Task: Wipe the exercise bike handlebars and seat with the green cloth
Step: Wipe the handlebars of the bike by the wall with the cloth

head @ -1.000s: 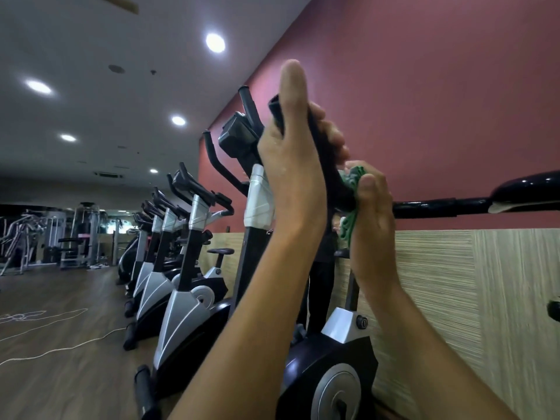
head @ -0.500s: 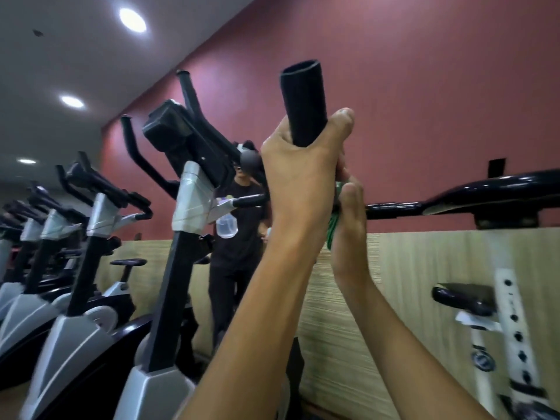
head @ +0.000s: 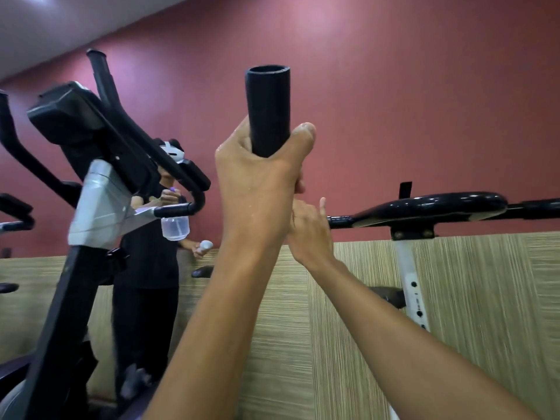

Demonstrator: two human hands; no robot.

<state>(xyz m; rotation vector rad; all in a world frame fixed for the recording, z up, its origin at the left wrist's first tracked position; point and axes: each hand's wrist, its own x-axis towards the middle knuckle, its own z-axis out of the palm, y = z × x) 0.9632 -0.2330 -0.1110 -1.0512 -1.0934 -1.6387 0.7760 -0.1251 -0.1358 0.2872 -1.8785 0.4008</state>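
The left hand [head: 257, 189] grips the upright black handlebar [head: 268, 110]; the right hand [head: 307, 228] sits just below, its grasp hidden.

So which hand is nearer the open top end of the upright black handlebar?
Left. The left hand grips the upright black handlebar just below its open end; the right hand sits lower, beside the left wrist.

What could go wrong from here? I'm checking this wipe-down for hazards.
The left hand gripping the upright handlebar looks wet, so it might slip. The right hand sits hidden behind it, so the wipe may miss spots. A person with a spray bottle stands close; overspray could land here.
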